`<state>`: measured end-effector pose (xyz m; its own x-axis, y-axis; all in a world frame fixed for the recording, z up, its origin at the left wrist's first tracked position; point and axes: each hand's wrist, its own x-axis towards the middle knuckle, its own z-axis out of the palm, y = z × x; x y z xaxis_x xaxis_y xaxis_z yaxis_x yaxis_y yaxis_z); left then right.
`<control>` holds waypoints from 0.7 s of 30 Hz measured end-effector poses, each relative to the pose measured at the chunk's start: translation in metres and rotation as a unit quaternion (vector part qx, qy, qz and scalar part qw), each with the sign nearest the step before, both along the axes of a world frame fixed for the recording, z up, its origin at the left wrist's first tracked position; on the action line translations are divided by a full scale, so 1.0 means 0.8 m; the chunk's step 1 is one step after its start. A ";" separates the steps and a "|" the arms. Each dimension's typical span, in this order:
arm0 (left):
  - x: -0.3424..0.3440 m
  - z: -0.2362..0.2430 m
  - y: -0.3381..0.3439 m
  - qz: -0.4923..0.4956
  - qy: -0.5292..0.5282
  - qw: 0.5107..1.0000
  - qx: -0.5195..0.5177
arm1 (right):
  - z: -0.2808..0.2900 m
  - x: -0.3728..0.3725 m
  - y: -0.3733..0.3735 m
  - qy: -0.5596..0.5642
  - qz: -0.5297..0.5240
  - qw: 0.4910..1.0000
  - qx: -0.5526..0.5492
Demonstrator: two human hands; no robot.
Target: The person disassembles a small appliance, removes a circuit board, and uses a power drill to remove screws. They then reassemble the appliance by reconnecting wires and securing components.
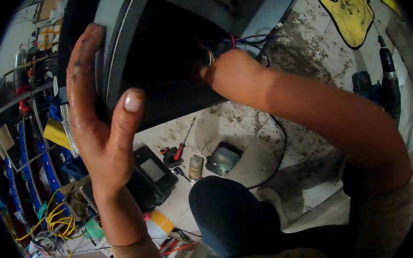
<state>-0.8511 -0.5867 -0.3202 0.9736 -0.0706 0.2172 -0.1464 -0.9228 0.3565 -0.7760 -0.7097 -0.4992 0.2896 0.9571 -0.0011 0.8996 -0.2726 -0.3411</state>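
Note:
A large dark cabinet-like machine (127, 26) stands before me, its interior mostly black in shadow. My left hand (102, 136) is raised at its left edge, fingers stretched along the frame and thumb standing apart; I see nothing held in it. My right hand (235, 72) reaches into the dark opening. Its fingers are lost in the shadow, so I cannot see whether they grip anything. Close by it, a bundle of thin coloured wires (255, 39) comes out over the cabinet's side, with a red strand across it.
On the stained floor below lie a red-handled screwdriver (179, 151), a small can (196, 167), a dark square box (224, 158) and a black case (155, 178). A power tool (389, 80) and yellow mat (349, 16) are at right. Left are cluttered shelves (48, 164) and yellow cable (57, 218).

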 end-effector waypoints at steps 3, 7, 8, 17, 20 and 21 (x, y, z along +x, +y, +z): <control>0.001 -0.003 -0.002 0.011 -0.012 1.000 -0.023 | -0.009 0.000 0.006 0.086 -0.038 0.992 0.081; 0.003 -0.002 -0.005 0.018 -0.013 1.000 -0.001 | -0.001 0.001 0.000 0.240 -0.157 0.936 0.202; 0.003 -0.001 -0.005 0.017 -0.013 1.000 0.010 | 0.004 -0.004 -0.002 0.313 -0.214 0.894 0.240; 0.000 0.002 -0.004 0.014 -0.001 1.000 0.016 | 0.026 -0.021 0.012 0.505 -0.345 0.597 0.520; 0.001 0.001 -0.003 0.013 -0.007 1.000 0.015 | 0.018 -0.024 0.004 0.338 -0.271 0.817 0.381; 0.001 0.001 -0.003 0.012 -0.008 1.000 0.017 | 0.015 -0.025 -0.002 0.249 -0.243 0.878 0.328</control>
